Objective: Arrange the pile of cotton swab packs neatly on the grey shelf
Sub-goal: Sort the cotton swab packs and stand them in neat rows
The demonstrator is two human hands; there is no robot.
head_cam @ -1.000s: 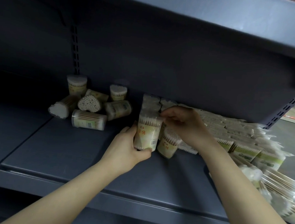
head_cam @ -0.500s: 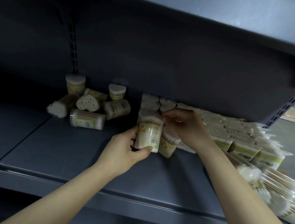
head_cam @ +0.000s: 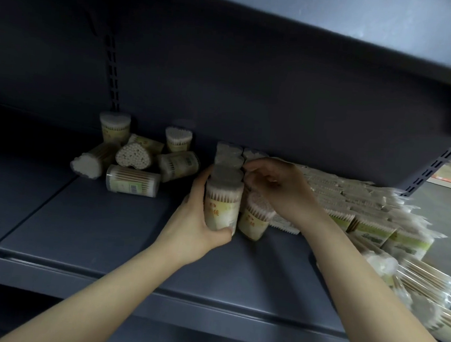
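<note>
Since a second ago my left hand has pushed the upright swab tub back against the row of tubs running toward the shelf's back wall; it was a bit nearer the front edge before. Left fingers curl round that tub, thumb across its lower front, tub standing on the grey shelf about mid-depth, right of centre. My right hand sits just beside it, fingers bent over the tub tops; cannot tell if they pinch anything. One tilted tub leans under my right palm, touching the held tub. Flat bagged swab packs are heaped along the shelf's right side toward the right edge, with more long packs spilling to the front right corner. Loose heart-shaped tubs lie jumbled near the back wall, left of centre, some upright, some on their sides. Upper shelf overhangs.
</note>
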